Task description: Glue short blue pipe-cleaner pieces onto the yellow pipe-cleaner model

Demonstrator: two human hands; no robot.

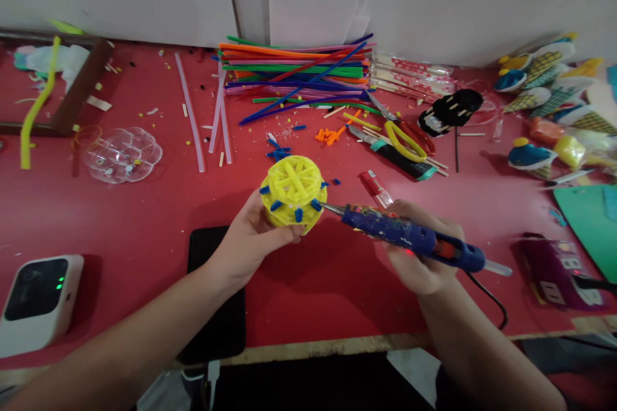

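Observation:
My left hand [255, 231] is closed around the lower side of a round, tiered yellow craft piece [295, 181], held up over the table. Short blue pieces [299, 214] stick out around its rim. In my right hand [419, 257] is a blue hot glue gun [390, 228], its metal nozzle [332, 208] pointing left, at or very close to one blue piece on the rim. A clear glue stick [499, 268] pokes out of the gun's back end. Behind the yellow piece lies a small pile of loose blue pieces [278, 152].
On the red table [318, 295] lie a pile of colored pipe cleaners [299, 70], yellow-handled scissors [405, 141], cut orange pieces [330, 135] and a clear flower-shaped tray [123, 154]. A black phone-like slab [216, 308] rests under my left forearm. A purple power strip [554, 273] sits right.

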